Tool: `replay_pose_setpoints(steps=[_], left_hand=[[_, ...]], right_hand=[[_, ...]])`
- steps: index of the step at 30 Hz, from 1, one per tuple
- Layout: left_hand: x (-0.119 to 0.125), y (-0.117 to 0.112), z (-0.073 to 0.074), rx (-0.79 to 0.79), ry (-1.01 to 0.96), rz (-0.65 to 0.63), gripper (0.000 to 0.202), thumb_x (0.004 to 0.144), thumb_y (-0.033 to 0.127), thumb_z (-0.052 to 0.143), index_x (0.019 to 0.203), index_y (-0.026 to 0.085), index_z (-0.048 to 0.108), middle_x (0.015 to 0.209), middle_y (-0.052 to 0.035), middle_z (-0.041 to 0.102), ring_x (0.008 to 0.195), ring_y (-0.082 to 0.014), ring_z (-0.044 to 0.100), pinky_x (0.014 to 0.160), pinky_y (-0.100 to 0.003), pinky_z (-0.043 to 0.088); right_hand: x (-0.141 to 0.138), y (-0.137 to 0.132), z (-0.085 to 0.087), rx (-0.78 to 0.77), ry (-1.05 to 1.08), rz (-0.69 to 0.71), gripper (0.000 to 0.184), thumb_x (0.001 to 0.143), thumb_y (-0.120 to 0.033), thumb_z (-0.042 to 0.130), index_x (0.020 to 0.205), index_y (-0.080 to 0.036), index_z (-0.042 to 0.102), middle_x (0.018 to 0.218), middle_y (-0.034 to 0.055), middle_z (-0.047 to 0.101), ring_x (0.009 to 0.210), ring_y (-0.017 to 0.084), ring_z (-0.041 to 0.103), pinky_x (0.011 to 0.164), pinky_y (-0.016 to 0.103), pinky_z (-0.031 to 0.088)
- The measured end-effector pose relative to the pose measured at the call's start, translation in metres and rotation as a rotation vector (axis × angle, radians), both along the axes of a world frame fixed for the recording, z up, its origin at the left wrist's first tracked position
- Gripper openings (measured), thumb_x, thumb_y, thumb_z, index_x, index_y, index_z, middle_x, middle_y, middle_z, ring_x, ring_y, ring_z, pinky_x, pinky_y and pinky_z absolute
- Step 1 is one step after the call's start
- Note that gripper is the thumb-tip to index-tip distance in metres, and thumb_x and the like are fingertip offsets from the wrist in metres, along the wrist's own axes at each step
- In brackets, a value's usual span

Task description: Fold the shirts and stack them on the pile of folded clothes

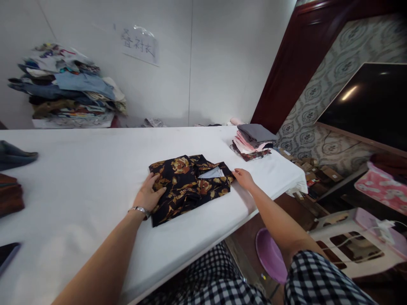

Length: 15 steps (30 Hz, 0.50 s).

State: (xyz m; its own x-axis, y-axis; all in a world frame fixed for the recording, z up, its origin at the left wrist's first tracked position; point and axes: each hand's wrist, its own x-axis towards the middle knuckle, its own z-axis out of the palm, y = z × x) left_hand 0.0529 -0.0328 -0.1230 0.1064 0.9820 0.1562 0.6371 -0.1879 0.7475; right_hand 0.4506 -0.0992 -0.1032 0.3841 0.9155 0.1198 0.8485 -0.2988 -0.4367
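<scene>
Shirt point(182, 186), dark with a gold floral print, lies in a flat folded bundle on the white bench point(89, 178), near its front edge and between the two hands, its collar end turned to the right. The left hand point(146, 195) rests at the left end, thumb set wide of the other fingers, with the tips lying over the cloth rather than closed round it. The right hand point(244, 178) is at the collar end, its fingers narrow and, as it seems, pinching the edge by the corner; how much cloth they hold is hidden. A pale label point(219, 172) shows inside the neck opening. The step in hand looks like squaring up the bundle: the main folds appear made, but the outline is uneven, and the near edge slants up from left to right. The next move calls for a light, level pull from the right while the left keeps the layers flat, then smoothing the creases in the middle; too hard a tug could skew the collar. Farther off, by the back edge at the right, a stack point(254, 142) of folded clothes sits well apart from the bundle, grey on top. Beyond the bench, at the left, a tall, loose pile point(73, 89) stands before the pale wall point(222, 63).
</scene>
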Motion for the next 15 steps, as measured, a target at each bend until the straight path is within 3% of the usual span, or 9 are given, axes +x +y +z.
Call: replay_pose_setpoints(steps=[3,6,9,11,15], left_hand=[[0.001,-0.001,0.002,-0.012,-0.006,0.006,0.057,0.077,0.031,0.060,0.132,0.018,0.052,0.150,-0.0084,0.037,0.134,-0.0274,0.040,0.114,-0.039,0.032],[0.001,-0.002,0.004,-0.033,0.005,0.005,0.058,0.077,0.032,0.059,0.133,0.018,0.051,0.151,-0.0076,0.035,0.135,-0.0264,0.039,0.115,-0.038,0.031],[0.001,-0.002,0.005,-0.038,0.013,0.004,0.058,0.077,0.032,0.058,0.133,0.018,0.051,0.152,-0.0069,0.034,0.136,-0.0257,0.037,0.115,-0.036,0.030],[0.001,-0.002,0.003,-0.035,0.018,0.001,0.058,0.077,0.032,0.057,0.133,0.018,0.050,0.152,-0.0073,0.033,0.137,-0.0252,0.035,0.116,-0.036,0.029],[0.001,-0.001,-0.001,-0.025,0.027,-0.023,0.059,0.078,0.032,0.056,0.134,0.016,0.049,0.152,-0.0094,0.033,0.138,-0.0250,0.033,0.117,-0.036,0.026]], right_hand=[[-0.003,0.018,0.007,-0.056,-0.010,0.039,0.036,0.090,-0.045,0.045,0.091,-0.019,0.071,0.094,0.0079,0.072,0.088,0.020,0.064,0.071,0.025,0.042],[-0.009,0.036,0.009,-0.099,-0.028,0.050,0.037,0.085,-0.049,0.052,0.092,-0.018,0.071,0.096,0.0088,0.072,0.088,0.021,0.063,0.066,0.024,0.039],[-0.015,0.049,0.008,-0.127,-0.047,0.052,0.030,0.082,-0.045,0.058,0.088,-0.018,0.071,0.089,0.0069,0.072,0.081,0.019,0.063,0.061,0.024,0.037],[-0.017,0.053,0.007,-0.119,-0.065,0.040,0.029,0.086,-0.041,0.052,0.088,-0.019,0.070,0.085,0.0053,0.071,0.079,0.018,0.062,0.061,0.023,0.036],[-0.016,0.053,0.002,-0.124,-0.109,-0.005,0.028,0.089,-0.037,0.046,0.094,-0.020,0.068,0.093,0.0065,0.071,0.083,0.019,0.063,0.062,0.024,0.038]])
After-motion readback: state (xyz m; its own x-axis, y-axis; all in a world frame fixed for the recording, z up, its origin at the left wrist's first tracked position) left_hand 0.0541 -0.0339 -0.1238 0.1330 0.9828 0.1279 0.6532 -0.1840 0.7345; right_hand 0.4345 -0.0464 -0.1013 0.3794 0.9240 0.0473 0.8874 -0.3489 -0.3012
